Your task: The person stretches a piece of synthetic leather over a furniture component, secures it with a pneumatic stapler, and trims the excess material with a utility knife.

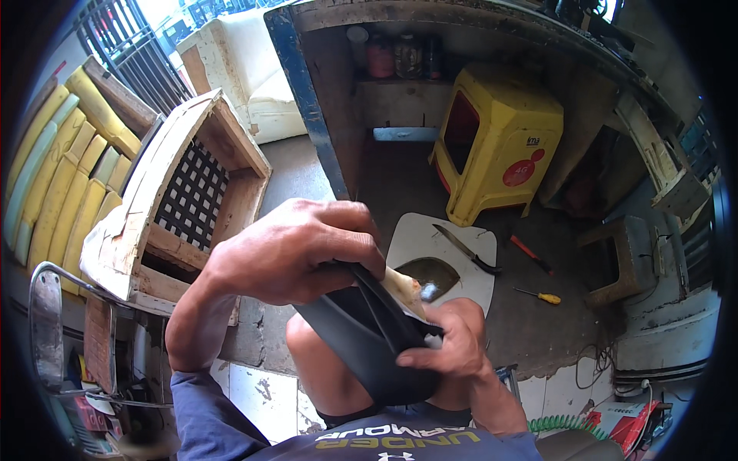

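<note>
Wooden frame, black webbing across it (192, 192), one, standing on your left. Stool, yellow plastic (500, 138), one, well ahead of you. Panel, white (407, 234), one, flat on the floor beyond your knees. Black cover (338, 330), one, over your lap between both hands: its near face lies smooth, its upper edge gapes. Judged as partway: body of the cover in shape, edge unfastened; whether it is being opened or closed, you cannot tell from here. Left hand (307, 250), curled over the upper edge, fingertips hidden. Right hand (453, 342), closed on the right end, thumb on the near side. Pale layer (403, 288), one, exposed along the far edge, seemingly not yet enclosed. Knife (465, 250), one, on the panel, out of hand. Screwdriver, yellow-handled (547, 297), one, on the floor, likewise out of hand.
</note>
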`<state>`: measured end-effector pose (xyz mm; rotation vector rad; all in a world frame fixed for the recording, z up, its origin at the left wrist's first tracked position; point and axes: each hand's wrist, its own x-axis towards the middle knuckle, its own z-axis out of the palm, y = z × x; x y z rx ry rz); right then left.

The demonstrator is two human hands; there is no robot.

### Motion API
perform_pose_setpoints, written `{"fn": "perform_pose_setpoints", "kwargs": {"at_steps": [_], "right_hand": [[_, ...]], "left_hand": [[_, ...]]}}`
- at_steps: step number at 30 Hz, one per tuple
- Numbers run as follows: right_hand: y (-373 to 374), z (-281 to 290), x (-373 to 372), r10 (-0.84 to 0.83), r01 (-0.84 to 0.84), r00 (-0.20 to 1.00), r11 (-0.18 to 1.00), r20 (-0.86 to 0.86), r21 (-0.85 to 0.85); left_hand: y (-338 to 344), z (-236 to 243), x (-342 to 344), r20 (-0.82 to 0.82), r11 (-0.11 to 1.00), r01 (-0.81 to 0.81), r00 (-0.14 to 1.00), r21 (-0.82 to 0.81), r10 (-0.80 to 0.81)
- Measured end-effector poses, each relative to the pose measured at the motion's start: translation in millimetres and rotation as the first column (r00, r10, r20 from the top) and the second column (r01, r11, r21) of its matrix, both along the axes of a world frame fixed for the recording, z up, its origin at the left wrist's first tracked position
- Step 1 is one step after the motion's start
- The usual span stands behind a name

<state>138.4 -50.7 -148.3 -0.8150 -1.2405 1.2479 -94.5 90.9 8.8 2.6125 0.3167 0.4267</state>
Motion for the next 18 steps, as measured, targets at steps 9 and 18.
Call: {"fn": "perform_pose_setpoints", "kwargs": {"at_steps": [9,18], "right_hand": [[20,16,-26,-0.549,-0.014,0.68,0.652,0.485,0.758],[-7,-69,-41,-0.493,-0.243,0.539,0.685,0.683,0.686]], "left_hand": [[-63,51,-40,-0.329,0.92,-0.378,0.886,-0.107,0.326],[-166,-123,-75,-0.271,0.572,-0.784,0.621,-0.242,0.736]]}}
